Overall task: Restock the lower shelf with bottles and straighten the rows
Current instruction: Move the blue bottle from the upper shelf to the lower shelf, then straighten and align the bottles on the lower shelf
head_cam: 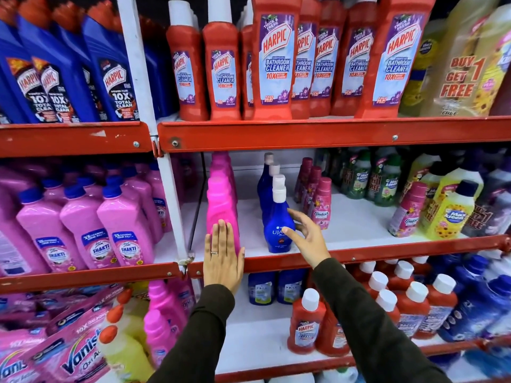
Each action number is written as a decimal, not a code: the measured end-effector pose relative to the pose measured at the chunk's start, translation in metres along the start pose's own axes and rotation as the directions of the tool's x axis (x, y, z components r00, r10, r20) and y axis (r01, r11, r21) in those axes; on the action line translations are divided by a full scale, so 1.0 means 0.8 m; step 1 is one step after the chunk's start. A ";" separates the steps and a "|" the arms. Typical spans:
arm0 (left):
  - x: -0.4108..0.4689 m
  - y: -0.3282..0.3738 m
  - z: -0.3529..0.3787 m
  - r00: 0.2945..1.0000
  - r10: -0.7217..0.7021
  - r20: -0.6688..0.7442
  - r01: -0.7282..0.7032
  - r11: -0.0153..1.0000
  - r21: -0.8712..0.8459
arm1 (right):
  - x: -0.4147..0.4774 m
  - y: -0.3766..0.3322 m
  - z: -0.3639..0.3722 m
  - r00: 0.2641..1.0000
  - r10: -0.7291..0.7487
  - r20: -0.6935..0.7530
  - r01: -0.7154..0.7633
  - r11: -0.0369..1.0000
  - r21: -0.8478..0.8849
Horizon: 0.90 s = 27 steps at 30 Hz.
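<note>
A row of bright pink bottles (221,200) runs front to back on the middle shelf (359,252). My left hand (222,257) lies flat, fingers together, against the front of the foremost one. To its right stands a row of blue white-capped bottles (276,217). My right hand (307,236) is spread beside the front blue bottle, fingers touching its right side without closing around it. Small pink Comfort bottles (320,205) line up just right of that hand.
Red Harpic bottles (273,59) fill the shelf above, blue ones (55,73) at upper left. Yellow and green Max Kleen bottles (448,205) stand at right. The lowest shelf holds red bottles (307,324), blue ones and bare white space (257,338). Pink Shakti bottles (94,225) sit at left.
</note>
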State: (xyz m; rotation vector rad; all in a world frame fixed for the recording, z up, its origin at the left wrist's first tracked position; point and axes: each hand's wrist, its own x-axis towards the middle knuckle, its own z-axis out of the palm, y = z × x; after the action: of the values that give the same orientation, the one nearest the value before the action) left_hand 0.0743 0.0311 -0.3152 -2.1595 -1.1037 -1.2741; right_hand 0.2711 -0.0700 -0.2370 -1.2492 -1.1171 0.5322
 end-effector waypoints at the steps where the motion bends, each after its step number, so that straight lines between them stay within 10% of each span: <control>1: 0.000 0.000 0.000 1.000 0.000 -0.004 0.000 1.000 0.004 | 0.001 0.003 -0.003 1.000 0.001 0.000 -0.001 1.000 0.009; 16: -0.006 0.027 -0.009 0.999 -0.036 0.040 0.037 0.999 -0.028 | -0.010 0.004 -0.012 1.000 0.010 0.018 -0.010 1.000 -0.007; 27: 0.033 0.139 -0.001 0.999 0.024 0.039 -0.020 0.994 -0.103 | -0.032 0.005 -0.107 0.952 -0.060 -0.300 0.016 0.989 -0.147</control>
State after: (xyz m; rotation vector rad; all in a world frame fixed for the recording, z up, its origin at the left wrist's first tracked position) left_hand 0.1688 -0.0259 -0.2860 -2.2751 -1.0477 -1.3098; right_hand 0.3370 -0.1307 -0.2435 -1.3788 -0.9277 0.2218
